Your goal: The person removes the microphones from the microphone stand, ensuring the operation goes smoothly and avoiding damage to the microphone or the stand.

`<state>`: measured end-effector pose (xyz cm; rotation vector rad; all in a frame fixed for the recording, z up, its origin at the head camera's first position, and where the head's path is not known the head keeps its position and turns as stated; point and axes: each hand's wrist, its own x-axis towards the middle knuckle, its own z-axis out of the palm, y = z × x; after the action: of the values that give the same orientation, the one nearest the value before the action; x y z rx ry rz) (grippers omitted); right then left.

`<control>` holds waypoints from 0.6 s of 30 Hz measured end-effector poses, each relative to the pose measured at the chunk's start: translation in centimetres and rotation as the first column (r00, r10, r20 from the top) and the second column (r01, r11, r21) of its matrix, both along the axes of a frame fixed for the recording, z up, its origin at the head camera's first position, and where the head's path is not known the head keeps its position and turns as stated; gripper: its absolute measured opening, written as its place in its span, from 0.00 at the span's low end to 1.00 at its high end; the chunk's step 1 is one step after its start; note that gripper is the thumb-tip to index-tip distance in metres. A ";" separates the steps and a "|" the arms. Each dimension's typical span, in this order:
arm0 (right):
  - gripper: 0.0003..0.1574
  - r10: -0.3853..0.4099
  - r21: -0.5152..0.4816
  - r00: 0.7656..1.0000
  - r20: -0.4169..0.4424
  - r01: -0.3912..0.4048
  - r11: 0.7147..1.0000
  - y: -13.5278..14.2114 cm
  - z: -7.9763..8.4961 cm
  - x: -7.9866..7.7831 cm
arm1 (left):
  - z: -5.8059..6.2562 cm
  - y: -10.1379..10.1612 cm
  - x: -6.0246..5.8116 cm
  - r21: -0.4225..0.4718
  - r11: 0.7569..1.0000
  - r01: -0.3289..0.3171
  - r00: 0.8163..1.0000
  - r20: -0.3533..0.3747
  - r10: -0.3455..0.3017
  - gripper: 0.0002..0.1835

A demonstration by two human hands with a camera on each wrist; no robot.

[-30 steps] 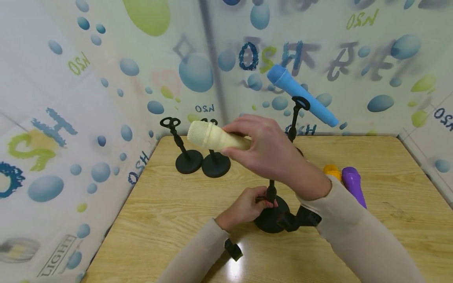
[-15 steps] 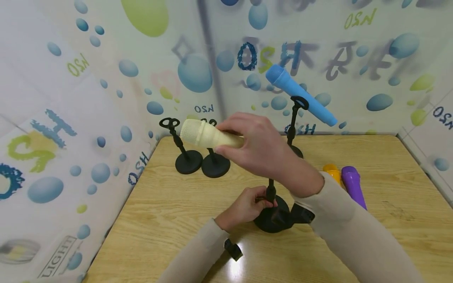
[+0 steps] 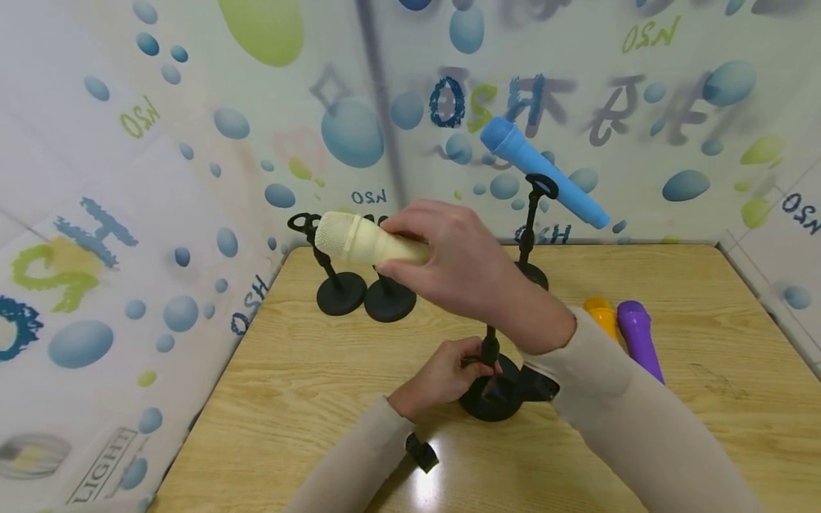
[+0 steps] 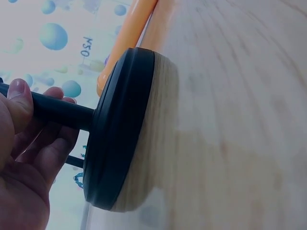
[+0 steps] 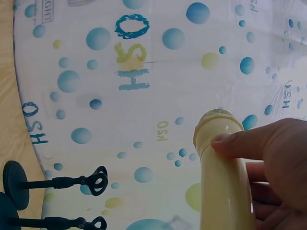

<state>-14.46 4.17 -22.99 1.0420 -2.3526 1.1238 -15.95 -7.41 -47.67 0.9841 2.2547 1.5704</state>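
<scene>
Cream microphone (image 3: pixel 372 242) is lying in the right hand (image 3: pixel 458 263), whose thumb and fingers are curling round its body; its long axis is running leftward from them, mesh end outermost and slightly raised. Lower down, the left hand (image 3: pixel 442 377) is pinching the pole of a black stand (image 3: pixel 479 406), whose top is hiding behind the right arm (image 3: pixel 541 320). Two further stands (image 3: pixel 341 295) are standing beyond the microphone.

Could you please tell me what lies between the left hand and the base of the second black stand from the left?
Nothing: in the head view, only bare tabletop separates the left hand from that stand's base.
</scene>
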 end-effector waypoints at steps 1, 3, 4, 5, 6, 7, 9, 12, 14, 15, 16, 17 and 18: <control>0.20 0.001 -0.002 1.000 -0.001 -0.001 1.000 0.0 0.0 0.0 | 0.0 0.0 0.0 0.000 1.000 0.000 1.000 0.001 0.000 0.04; 0.20 0.004 -0.002 1.000 -0.006 -0.004 1.000 -0.1 0.1 0.0 | -0.1 0.0 0.0 0.000 1.000 -0.001 1.000 0.003 0.001 0.04; 0.20 0.005 0.000 1.000 -0.009 -0.005 1.000 -0.2 0.1 0.0 | -0.1 0.0 0.0 0.002 1.000 0.001 1.000 0.006 -0.001 0.04; 0.20 0.007 0.002 1.000 -0.010 -0.007 1.000 -0.2 0.1 0.0 | -0.1 0.0 0.1 0.002 1.000 0.001 1.000 0.009 -0.001 0.04; 0.21 0.007 0.006 1.000 -0.012 -0.007 1.000 -0.3 0.2 -0.1 | -0.1 0.0 0.1 0.002 1.000 0.002 1.000 0.012 -0.003 0.05; 0.21 0.007 0.011 1.000 -0.014 -0.007 1.000 -0.3 0.3 -0.1 | -0.1 0.0 0.1 0.002 1.000 0.003 1.000 0.014 -0.003 0.05; 0.21 0.008 0.023 1.000 -0.012 -0.007 1.000 -0.4 0.3 -0.2 | -0.1 -0.1 0.0 0.001 1.000 0.005 1.000 0.017 -0.005 0.06; 0.21 0.005 0.038 1.000 -0.008 -0.005 0.999 -0.7 0.5 -0.2 | -0.1 -0.2 0.0 -0.004 1.000 0.006 1.000 0.018 -0.006 0.07; 0.21 0.006 0.043 1.000 0.001 -0.006 0.999 -0.8 0.5 -0.3 | 0.0 -0.2 0.0 -0.007 1.000 0.006 1.000 0.017 -0.006 0.08; 0.20 0.006 0.044 1.000 0.002 -0.006 0.999 -0.9 0.5 -0.3 | 0.0 -0.2 0.0 -0.010 1.000 0.006 1.000 0.017 -0.005 0.08; 0.20 0.007 0.046 1.000 0.005 -0.007 0.999 -0.9 0.5 -0.4 | 0.0 -0.2 0.0 -0.012 1.000 0.005 1.000 0.014 -0.005 0.08; 0.20 0.007 0.048 1.000 0.008 -0.008 0.999 -1.0 0.5 -0.4 | 0.0 -0.2 0.0 -0.013 1.000 0.006 1.000 0.013 -0.006 0.08; 0.20 0.009 0.049 1.000 0.011 -0.009 0.999 -1.1 0.5 -0.4 | 0.0 -0.2 0.0 -0.014 1.000 0.005 1.000 0.012 -0.005 0.08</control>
<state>-14.89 3.08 -22.46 1.0670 -2.3973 1.0822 -15.95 -7.65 -47.70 0.9738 2.2506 1.5521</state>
